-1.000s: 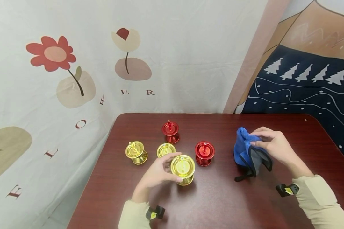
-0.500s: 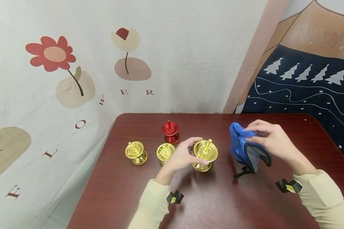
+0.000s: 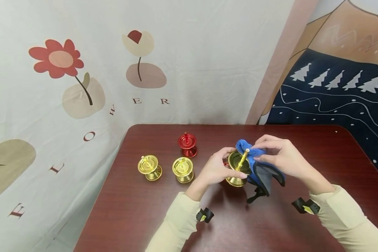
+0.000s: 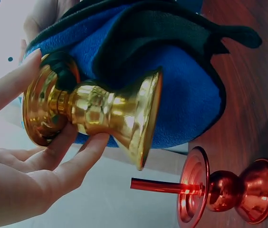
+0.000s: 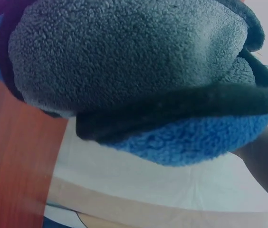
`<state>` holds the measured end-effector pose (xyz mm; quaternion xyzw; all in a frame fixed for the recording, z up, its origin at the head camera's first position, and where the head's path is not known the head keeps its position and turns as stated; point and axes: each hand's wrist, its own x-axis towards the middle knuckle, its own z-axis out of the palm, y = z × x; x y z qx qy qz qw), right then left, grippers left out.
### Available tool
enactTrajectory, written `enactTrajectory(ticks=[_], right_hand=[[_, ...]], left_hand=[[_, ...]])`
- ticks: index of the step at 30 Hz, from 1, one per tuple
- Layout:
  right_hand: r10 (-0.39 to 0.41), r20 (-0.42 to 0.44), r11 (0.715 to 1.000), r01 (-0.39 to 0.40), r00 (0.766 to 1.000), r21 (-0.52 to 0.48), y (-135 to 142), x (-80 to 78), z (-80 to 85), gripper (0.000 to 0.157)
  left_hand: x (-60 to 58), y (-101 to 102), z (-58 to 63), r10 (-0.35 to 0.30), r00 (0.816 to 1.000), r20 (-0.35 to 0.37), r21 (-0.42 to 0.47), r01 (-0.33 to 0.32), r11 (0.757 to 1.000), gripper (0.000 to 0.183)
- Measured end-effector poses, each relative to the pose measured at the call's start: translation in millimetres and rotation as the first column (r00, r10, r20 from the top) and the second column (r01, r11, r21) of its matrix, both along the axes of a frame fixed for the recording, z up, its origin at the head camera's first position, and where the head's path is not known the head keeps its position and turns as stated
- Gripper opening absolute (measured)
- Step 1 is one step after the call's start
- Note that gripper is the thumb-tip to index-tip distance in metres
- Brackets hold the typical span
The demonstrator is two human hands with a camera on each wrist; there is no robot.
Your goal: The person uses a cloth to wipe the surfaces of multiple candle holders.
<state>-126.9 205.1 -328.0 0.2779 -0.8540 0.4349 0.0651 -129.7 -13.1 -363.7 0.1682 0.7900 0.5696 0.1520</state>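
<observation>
Head view: the left hand [image 3: 216,168] curls round a gold holder [image 3: 234,162]; at its three o'clock the right hand [image 3: 281,157] pinches a blue-grey cloth [image 3: 264,176]. Left wrist: a red holder [image 4: 225,191] sits at four o'clock. Right wrist: the cloth bulks at twelve.

Brown letters [image 3: 137,101] — one word, FLOWER — stand on the white backdrop [image 3: 208,70].

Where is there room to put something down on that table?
The table has bare room between the left sleeve and right sleeve, and toward its far right corner, beyond the right hand. It is crowded where the left hand holds a gold holder by the blue cloth; leftward, standing holders leave narrow gaps.
</observation>
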Motion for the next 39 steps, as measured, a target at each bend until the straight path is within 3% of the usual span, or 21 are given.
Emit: enactTrajectory(ticks=[9,19,25,29,39], right_hand=[[0.038,0.054,0.999,-0.039,0.998,0.011,-3.7,-2.3,-8.0,0.023],[0.095,0.064,0.993,-0.099,0.993,0.059,-7.6,-2.7,-13.4,0.023],[0.067,0.126,0.993,-0.078,0.990,0.084,-10.5,-0.2,-21.1,0.024],[0.055,0.113,0.995,-0.064,0.992,0.078,-9.8,1.5,-27.8,0.025],[0.046,0.105,0.998,-0.050,0.993,0.038,-11.4,4.1,-27.5,0.024]], left_hand=[[3.1,0.1,1.2,0.030,0.999,0.023,0.047,-0.031,0.998,0.071],[3.0,-0.2,1.8,0.009,0.999,-0.036,-0.018,-0.010,1.000,0.070],[4.8,0.9,0.2,-0.016,0.993,-0.116,-0.095,0.004,0.995,0.070],[5.6,1.6,-1.1,-0.032,0.991,-0.130,-0.110,0.018,0.994,0.070],[6.4,3.5,-3.1,-0.023,0.992,-0.126,-0.062,0.015,0.998,0.068]])
